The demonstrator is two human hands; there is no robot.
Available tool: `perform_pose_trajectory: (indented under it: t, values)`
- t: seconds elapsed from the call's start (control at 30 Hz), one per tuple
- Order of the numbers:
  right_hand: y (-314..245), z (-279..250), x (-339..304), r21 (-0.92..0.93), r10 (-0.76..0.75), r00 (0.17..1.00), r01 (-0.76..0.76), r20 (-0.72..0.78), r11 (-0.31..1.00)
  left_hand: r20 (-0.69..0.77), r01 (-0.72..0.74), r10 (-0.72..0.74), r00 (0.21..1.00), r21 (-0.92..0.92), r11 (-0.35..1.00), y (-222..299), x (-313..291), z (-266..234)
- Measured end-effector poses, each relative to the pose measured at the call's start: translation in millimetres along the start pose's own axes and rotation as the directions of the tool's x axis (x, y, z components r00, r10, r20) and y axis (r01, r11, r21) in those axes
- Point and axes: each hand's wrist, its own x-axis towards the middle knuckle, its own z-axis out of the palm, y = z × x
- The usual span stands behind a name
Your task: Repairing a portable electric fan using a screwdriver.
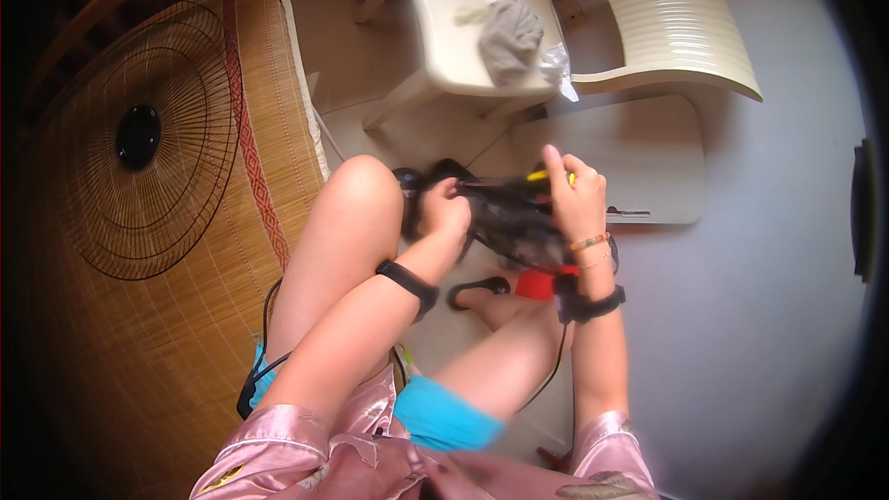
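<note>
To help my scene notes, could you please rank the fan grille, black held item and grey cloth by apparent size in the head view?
Largest: fan grille
Then: black held item, blurred
Smallest: grey cloth

Your shirt (pixel 370 468) is glossy, satiny cloth, the chair (pixel 456 37) smooth, shiny plastic, the rag (pixel 509 42) matt cloth, the mat (pixel 227 315) ribbed weave, the fan grille (pixel 139 137) wire.

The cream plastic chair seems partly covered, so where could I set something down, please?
The cream seat is bare along its left edge, short of the crumpled grey cloth, but crowded at lower right, where cloth and crinkled clear plastic lie.
</note>
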Motion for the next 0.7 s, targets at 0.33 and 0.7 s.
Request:
perform_pose_trajectory:
  t: [0.33,0.7]
  values:
    - [0.6,3.7,-5.2,-0.023,-0.102,0.992,0.1,-0.08,0.995,-0.024,0.007,-0.006,1.0,0.014,1.0,7.6,-4.9,-0.6]
    - [4.3,-46.5,-31.6,0.483,0.153,0.781,0.207,-0.605,0.851,-0.079,-0.221,0.312,0.947,0.548,0.807,16.2,4.7,-9.8]
